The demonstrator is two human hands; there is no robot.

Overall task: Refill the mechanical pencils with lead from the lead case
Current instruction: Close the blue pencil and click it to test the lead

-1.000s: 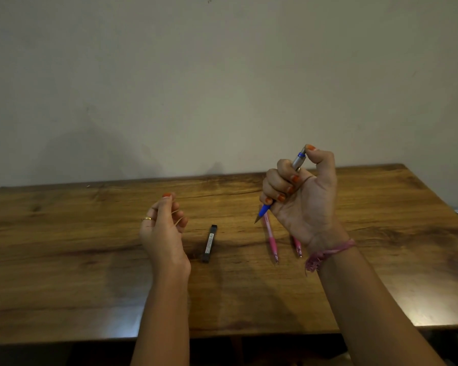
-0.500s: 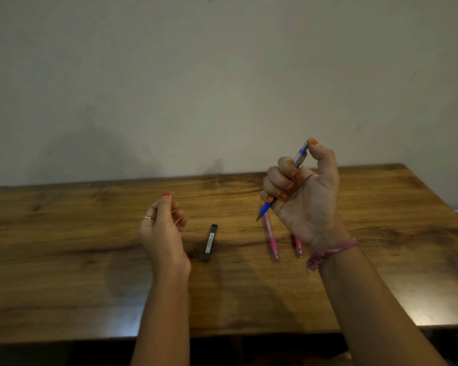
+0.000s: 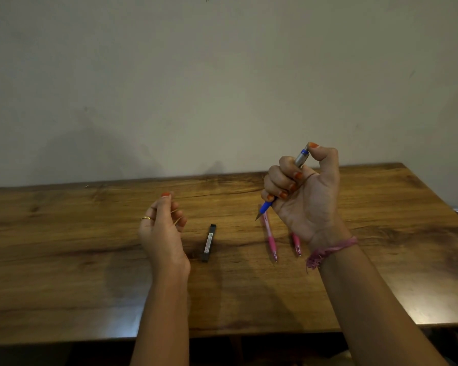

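Apparently mid-check, the right hand (image 3: 306, 196) grips the blue pencil (image 3: 283, 183) raised above the table (image 3: 64, 260), thumb on its cap. The left hand (image 3: 162, 228) hovers loosely curled, seemingly empty. Next likely needs the lead case (image 3: 209, 243), lying between the hands; two pink pencils (image 3: 270, 237) lie under the right hand.

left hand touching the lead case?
Apart. The head view shows the left hand raised with bare table visible between it and the black lead case, which lies alone on the wood.
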